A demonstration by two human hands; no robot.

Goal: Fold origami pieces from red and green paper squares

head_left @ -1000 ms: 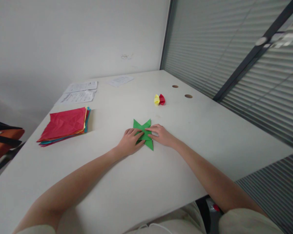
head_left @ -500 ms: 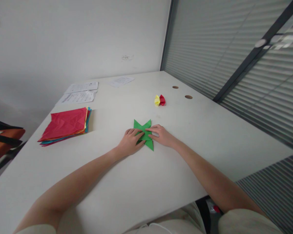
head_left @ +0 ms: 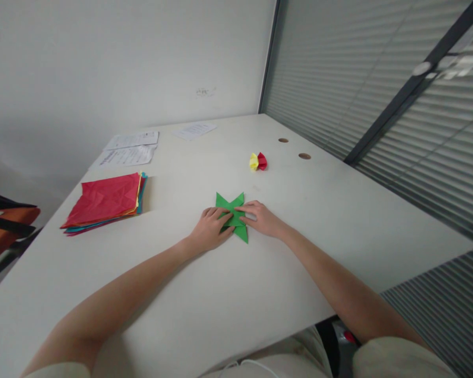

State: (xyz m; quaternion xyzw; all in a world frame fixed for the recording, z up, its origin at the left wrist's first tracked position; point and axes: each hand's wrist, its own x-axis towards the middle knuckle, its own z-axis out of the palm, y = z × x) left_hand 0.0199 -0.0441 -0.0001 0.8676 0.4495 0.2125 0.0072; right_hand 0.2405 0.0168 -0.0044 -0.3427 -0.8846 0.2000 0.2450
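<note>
Green folded paper [head_left: 235, 206] with pointed corners lies on the white table [head_left: 205, 315], in front of me. My left hand [head_left: 212, 229] rests on its left side, the fingers spread over the paper and hiding its lower left part. From the right, my right hand [head_left: 260, 218] touches the paper's right edge with thumb and fingertips, which are apart. The fingertips of both hands are close together near the middle of the paper. One point of the paper sticks out below, between the hands.
At the left lies a stack of coloured paper [head_left: 106, 199], red on top. Printed sheets [head_left: 130, 155] are behind it. A small yellow and red paper piece [head_left: 258, 161] sits beyond my hands, near two table holes. Blinds [head_left: 339, 79] line the right side.
</note>
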